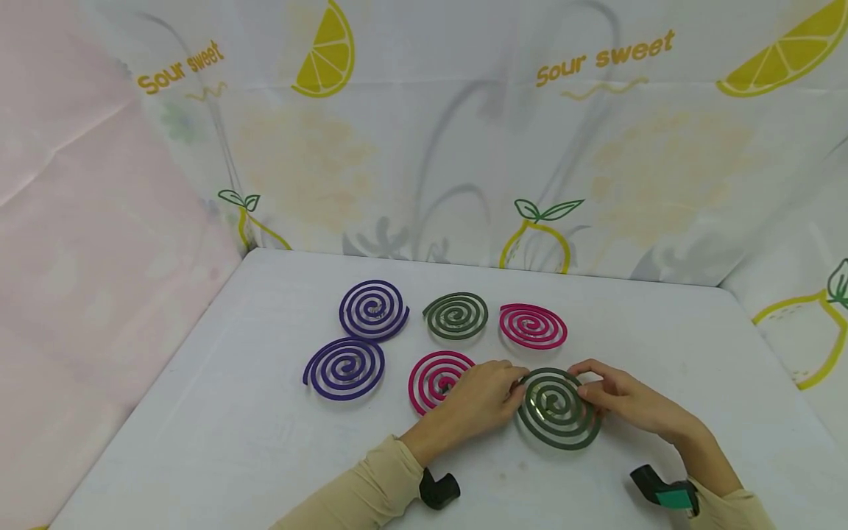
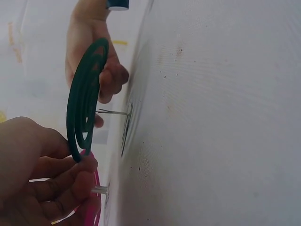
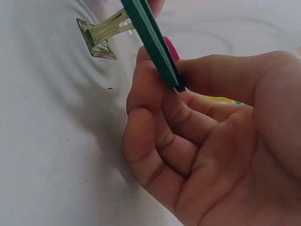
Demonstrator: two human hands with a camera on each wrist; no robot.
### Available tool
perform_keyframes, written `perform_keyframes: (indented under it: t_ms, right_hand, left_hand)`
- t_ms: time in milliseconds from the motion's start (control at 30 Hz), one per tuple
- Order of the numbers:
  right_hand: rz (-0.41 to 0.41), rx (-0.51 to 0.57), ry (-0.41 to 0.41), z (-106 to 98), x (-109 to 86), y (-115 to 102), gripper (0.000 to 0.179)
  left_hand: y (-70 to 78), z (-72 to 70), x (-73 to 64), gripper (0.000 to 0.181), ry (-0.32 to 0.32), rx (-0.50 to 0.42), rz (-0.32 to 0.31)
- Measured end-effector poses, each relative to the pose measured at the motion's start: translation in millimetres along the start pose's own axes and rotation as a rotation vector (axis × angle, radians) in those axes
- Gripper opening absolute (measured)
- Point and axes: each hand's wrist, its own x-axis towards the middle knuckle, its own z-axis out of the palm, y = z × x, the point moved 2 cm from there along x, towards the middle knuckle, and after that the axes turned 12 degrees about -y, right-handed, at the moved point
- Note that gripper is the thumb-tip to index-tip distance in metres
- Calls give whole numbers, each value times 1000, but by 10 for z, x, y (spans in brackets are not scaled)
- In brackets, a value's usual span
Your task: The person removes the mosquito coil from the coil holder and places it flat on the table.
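Beige sleeves (image 1: 358, 487), cut off by the head view's lower edge, lie closest, with a dark device at each wrist. From the left one, the left hand (image 1: 478, 395) pinches the near-left rim of a green coil (image 1: 553, 403); its back hides most of the fingertips from above. Opposite, the right hand (image 1: 626, 397) pinches the right rim between thumb and fingers. Held between them, the coil is above the surface (image 1: 218, 419), over a metal stand (image 3: 106, 32) visible only from the wrists; I cannot tell whether the two are joined. Just left, the left hand and forearm cover part of a pink coil (image 1: 433, 379). Behind sit another pink coil (image 1: 532, 325) and a second green coil (image 1: 456, 315), their supports hard to make out. Farther left are two purple coils (image 1: 346, 366), whose rims seem to meet, though contact is unclear. Beyond hangs lemon-printed cloth (image 1: 424, 147), its pattern cropped at the top.
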Motion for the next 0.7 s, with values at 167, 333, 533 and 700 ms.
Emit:
perform_keyframes:
  t_ms: [167,333,533,700]
  right_hand:
    - [2,3,35,-9,-33,-31,36]
    - [4,-10,74,-32,-62,-57,36]
    - [-55,10,155,-72,-67,-84,34]
    - [-79,9,248,-89,-72,-114,33]
  left_hand:
    - [16,-17,2,27,3,-48,0]
    - [13,-33,1,31,11,-163,0]
    - [-17,-39,4,37,23,-273,-13]
    - [-58,-27,18,44,16,-382,-3]
